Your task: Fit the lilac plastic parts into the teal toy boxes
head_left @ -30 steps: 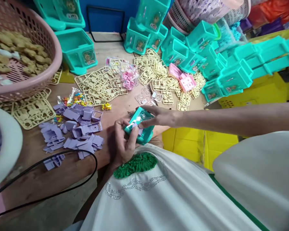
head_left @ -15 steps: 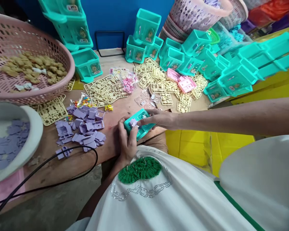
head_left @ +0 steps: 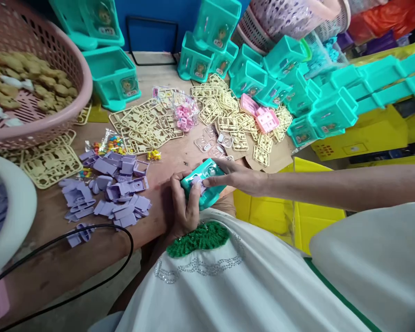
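Two baskets and many loose parts crowd the desk (head_left: pixel 173 157). At far left sits a pink basket (head_left: pixel 72 99) of tan pieces, with a white bowl (head_left: pixel 17 207) nearer. Right of these lie cream part frames (head_left: pixel 145 124) and a heap of lilac plastic pieces (head_left: pixel 114 184), a black cable (head_left: pixel 100 230) curling in front. At the near edge, centre, the left hand (head_left: pixel 184 207) is closed around the lower end of a small teal toy casing (head_left: pixel 204 182), thumb pressing a lilac piece on its face. The right hand (head_left: pixel 240 177) grips its upper right side, fingers on top. The casing looks light, stiff and smooth, likely slippery; its side edges seem the safest hold. Farther right, teal tubs (head_left: pixel 297 92) pile up over yellow crates (head_left: pixel 318 216).
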`<action>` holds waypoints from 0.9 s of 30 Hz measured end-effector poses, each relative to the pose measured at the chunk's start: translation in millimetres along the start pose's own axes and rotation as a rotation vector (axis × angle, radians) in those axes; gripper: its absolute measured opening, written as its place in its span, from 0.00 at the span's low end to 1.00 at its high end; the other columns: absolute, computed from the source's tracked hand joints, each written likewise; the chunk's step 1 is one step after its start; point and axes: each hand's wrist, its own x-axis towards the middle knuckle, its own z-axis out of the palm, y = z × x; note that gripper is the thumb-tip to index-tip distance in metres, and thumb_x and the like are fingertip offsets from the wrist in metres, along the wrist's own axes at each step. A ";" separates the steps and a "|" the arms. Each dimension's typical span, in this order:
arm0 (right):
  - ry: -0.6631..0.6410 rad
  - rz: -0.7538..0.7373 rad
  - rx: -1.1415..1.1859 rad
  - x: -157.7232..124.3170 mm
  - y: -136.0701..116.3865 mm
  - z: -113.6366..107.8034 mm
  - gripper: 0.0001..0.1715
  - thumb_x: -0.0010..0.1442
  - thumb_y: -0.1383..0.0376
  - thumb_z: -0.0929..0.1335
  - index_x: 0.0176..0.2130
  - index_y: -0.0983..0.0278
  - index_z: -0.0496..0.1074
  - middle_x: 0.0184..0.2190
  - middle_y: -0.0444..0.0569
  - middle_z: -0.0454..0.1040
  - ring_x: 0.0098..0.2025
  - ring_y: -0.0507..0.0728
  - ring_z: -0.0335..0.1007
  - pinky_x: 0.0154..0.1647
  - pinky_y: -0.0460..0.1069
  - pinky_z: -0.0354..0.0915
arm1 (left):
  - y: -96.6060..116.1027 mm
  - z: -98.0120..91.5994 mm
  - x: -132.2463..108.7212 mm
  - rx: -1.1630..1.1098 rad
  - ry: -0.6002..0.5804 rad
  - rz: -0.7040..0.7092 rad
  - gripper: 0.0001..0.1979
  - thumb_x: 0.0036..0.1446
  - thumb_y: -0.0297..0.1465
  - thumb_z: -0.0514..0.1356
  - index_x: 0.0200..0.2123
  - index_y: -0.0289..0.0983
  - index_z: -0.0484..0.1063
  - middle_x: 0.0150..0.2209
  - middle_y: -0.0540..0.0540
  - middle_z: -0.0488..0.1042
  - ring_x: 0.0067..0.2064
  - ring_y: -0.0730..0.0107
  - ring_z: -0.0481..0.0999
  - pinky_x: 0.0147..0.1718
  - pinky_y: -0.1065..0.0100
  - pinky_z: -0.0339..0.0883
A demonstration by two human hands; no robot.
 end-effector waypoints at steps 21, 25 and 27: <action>-0.092 0.014 0.022 6.1 0.0 -2.7 0.34 0.38 0.54 0.86 0.41 0.63 0.76 0.40 0.48 0.82 0.42 0.57 0.77 0.44 0.50 0.74 | -2.4 -8.9 9.3 0.011 -0.044 0.076 0.08 0.68 0.39 0.61 0.45 0.42 0.70 0.40 0.46 0.75 0.41 0.64 0.75 0.41 0.65 0.70; -0.063 -0.009 0.005 4.2 9.2 -6.2 0.35 0.39 0.55 0.86 0.44 0.62 0.77 0.40 0.48 0.83 0.41 0.57 0.78 0.36 0.48 0.73 | -0.4 -8.5 11.1 0.040 -0.038 0.086 0.08 0.67 0.38 0.61 0.44 0.41 0.69 0.38 0.47 0.74 0.38 0.66 0.73 0.38 0.67 0.70; -0.036 -0.014 -0.018 4.7 9.8 -5.1 0.34 0.39 0.56 0.86 0.43 0.62 0.77 0.38 0.48 0.82 0.38 0.57 0.77 0.31 0.47 0.68 | -0.7 -7.8 11.4 0.046 -0.018 0.083 0.10 0.66 0.39 0.61 0.43 0.40 0.69 0.37 0.48 0.74 0.38 0.67 0.73 0.39 0.68 0.69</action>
